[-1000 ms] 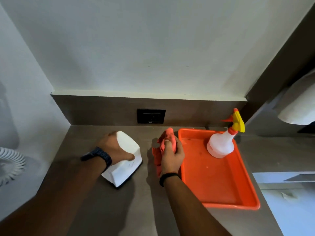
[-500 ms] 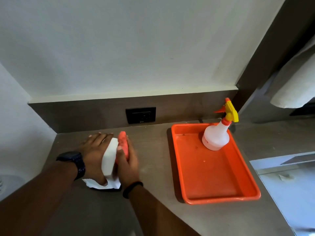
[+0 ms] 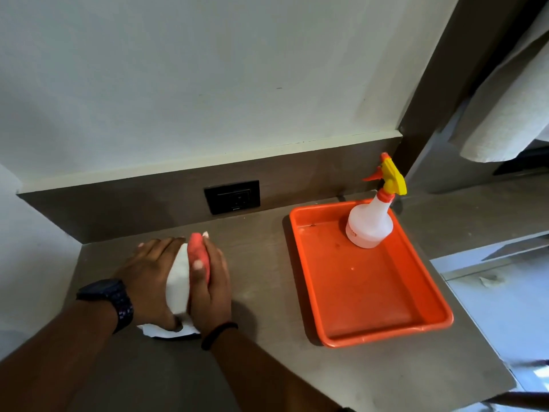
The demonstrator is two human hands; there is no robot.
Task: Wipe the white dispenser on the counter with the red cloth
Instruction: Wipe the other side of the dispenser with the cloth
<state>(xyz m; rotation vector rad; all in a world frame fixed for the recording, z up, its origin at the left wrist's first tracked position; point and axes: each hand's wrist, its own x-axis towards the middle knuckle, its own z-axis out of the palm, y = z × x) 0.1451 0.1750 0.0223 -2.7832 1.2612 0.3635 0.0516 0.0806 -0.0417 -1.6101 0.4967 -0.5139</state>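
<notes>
- Surface: matt, smooth grey-brown laminate look.
- Tray: glossy orange plastic.
- Spray bottle: translucent white plastic, yellow plastic trigger.
- Dispenser: smooth white plastic.
- Cloth: soft red fabric.
- Wall: matt paint.

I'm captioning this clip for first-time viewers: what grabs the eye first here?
The bright orange tray on the right of the counter, with a spray bottle standing in its far corner. Then, at left, both hands around the white dispenser: the right hand presses the red cloth against it, the left hand steadies it.
</notes>
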